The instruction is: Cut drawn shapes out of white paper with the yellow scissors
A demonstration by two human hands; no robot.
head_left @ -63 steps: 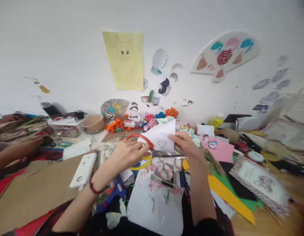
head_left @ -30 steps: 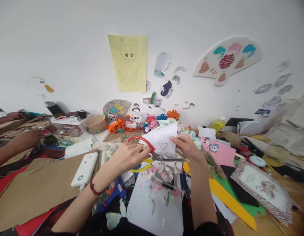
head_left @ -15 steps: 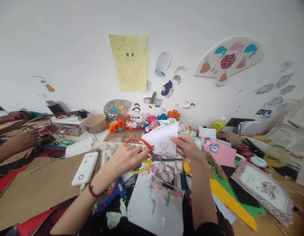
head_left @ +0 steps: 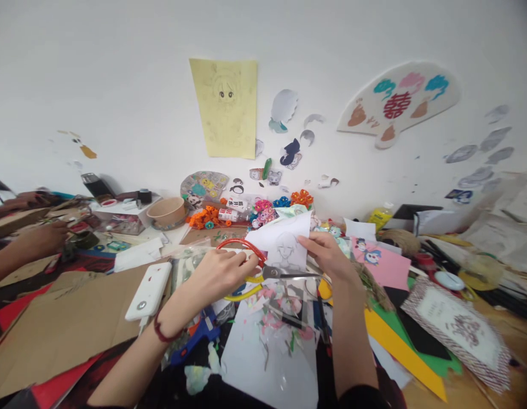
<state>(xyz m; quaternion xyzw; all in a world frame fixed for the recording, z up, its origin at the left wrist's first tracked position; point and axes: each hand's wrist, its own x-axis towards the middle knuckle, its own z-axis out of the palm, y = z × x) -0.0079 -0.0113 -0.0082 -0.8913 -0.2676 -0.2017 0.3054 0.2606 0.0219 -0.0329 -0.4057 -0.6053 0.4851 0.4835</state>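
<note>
The left hand (head_left: 223, 274) reaches forward, palm down, fingers curled on the scissors (head_left: 271, 273); the right hand (head_left: 330, 254) angles inward, fingers pinching the paper (head_left: 285, 238).

On my distant feed, the scissors (head_left: 272, 273) were before the drawing (head_left: 285, 247), and scraps (head_left: 266, 322) lay on a sheet (head_left: 267, 358) nearer my camera. Left of it I had the glue gun (head_left: 199, 336), then a device (head_left: 148, 291) on cardboard (head_left: 75, 329); behind, rightward, a fan (head_left: 398, 108) hung on the wall (head_left: 127, 74).

Cluttered wooden table (head_left: 467, 393), orange strip (head_left: 403, 353) and green sheet (head_left: 426, 357) at right, patterned white card (head_left: 461, 329), thin stick (head_left: 480, 381)
</note>
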